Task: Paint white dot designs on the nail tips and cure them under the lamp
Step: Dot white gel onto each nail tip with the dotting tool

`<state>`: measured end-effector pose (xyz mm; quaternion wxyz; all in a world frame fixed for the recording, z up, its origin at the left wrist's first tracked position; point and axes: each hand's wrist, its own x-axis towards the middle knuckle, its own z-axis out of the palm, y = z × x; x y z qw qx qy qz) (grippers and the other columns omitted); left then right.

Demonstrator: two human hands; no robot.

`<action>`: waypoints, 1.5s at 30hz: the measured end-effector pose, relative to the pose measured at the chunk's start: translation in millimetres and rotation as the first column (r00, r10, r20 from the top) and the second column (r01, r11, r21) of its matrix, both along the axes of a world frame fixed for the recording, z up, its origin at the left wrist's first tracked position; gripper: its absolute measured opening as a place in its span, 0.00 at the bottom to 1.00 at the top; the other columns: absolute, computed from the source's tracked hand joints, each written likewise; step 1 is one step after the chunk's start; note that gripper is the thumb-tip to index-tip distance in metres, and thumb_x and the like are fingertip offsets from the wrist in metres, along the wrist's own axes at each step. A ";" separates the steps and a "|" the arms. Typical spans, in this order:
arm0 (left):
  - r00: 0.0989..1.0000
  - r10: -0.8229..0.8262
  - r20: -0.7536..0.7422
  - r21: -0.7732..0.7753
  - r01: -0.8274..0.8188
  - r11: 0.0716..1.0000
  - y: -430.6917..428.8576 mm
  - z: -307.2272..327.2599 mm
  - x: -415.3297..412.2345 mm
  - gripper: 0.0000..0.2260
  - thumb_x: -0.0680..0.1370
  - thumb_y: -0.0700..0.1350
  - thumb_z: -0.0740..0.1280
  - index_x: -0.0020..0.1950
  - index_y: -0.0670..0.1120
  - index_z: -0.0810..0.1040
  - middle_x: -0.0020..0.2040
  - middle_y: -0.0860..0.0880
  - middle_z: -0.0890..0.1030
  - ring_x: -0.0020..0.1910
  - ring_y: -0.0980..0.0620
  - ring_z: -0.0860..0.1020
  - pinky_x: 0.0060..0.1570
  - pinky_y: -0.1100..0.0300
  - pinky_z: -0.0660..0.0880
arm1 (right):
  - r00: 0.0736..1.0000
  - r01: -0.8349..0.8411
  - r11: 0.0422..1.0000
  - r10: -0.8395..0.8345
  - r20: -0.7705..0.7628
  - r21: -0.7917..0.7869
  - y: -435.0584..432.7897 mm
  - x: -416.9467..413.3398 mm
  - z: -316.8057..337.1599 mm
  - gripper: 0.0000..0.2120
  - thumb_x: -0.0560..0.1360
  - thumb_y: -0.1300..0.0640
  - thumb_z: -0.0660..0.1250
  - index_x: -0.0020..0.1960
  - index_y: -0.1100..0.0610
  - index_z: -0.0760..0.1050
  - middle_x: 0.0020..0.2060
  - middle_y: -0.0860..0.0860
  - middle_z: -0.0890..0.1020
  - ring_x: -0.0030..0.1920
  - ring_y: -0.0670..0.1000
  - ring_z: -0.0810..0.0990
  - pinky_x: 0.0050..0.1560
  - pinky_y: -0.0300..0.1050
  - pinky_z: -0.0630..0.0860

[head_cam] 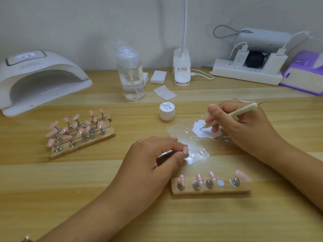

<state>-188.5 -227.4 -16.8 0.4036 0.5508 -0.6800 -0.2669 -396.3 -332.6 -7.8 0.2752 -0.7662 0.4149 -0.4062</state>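
Writing: white arched curing lamp [42,79], upper left, reads "SUN"; small white jar [167,111], centre, reads "Painted".
Right hand [244,126]: grips a cream dotting pen [232,114], its tip in the white paint puddle [204,132].
Left hand [153,159]: pinches a pink nail tip [185,150], lower left of the puddle.

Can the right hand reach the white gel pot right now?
Probably yes: only bare table and the flat film lie between the right hand and the white gel pot. But that hand grips the dotting tool, so grasping looks awkward.
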 end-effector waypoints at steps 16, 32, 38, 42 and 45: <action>1.000 0.002 0.005 -0.008 -0.001 1.000 -0.4 0.0 0.3 0.04 0.78 0.44 0.71 0.47 0.53 0.86 0.49 0.68 0.83 0.59 0.71 0.75 0.61 0.63 0.72 | 0.998 0.006 1.000 -0.007 0.063 0.023 6.1 1.1 6.7 0.15 0.79 0.48 0.64 0.39 0.54 0.81 0.31 0.48 0.82 0.38 0.44 0.79 0.39 0.31 0.71; 1.000 0.000 0.006 -0.003 0.000 1.000 0.3 0.7 -0.2 0.05 0.78 0.44 0.71 0.47 0.53 0.86 0.48 0.68 0.83 0.59 0.72 0.75 0.60 0.67 0.70 | 0.988 -0.039 0.989 0.017 0.151 0.143 4.5 -1.2 3.7 0.13 0.72 0.65 0.68 0.52 0.51 0.74 0.31 0.48 0.81 0.29 0.44 0.77 0.31 0.33 0.72; 1.000 -0.004 -0.009 0.008 0.004 1.000 0.6 2.0 -0.4 0.05 0.78 0.44 0.71 0.47 0.53 0.86 0.48 0.68 0.83 0.59 0.71 0.75 0.60 0.67 0.70 | 0.993 -0.025 0.989 0.008 0.117 0.147 4.5 -1.3 2.9 0.12 0.73 0.65 0.68 0.50 0.50 0.74 0.31 0.49 0.81 0.29 0.46 0.77 0.30 0.32 0.71; 0.999 -0.009 -0.036 0.025 0.010 1.000 1.0 2.4 -0.6 0.05 0.77 0.43 0.72 0.47 0.53 0.86 0.48 0.67 0.83 0.59 0.71 0.76 0.60 0.67 0.71 | 0.982 0.013 0.992 -0.037 0.188 0.126 5.8 -1.1 5.7 0.09 0.75 0.66 0.68 0.49 0.52 0.76 0.32 0.53 0.80 0.32 0.46 0.81 0.29 0.35 0.74; 0.993 -0.010 -0.115 0.034 0.014 0.999 1.7 3.0 -0.3 0.05 0.76 0.43 0.73 0.47 0.52 0.87 0.47 0.64 0.85 0.58 0.68 0.78 0.59 0.68 0.72 | 0.971 0.041 0.995 -0.060 0.232 0.086 10.0 0.6 14.1 0.07 0.81 0.58 0.65 0.47 0.54 0.80 0.33 0.51 0.83 0.36 0.45 0.83 0.33 0.39 0.78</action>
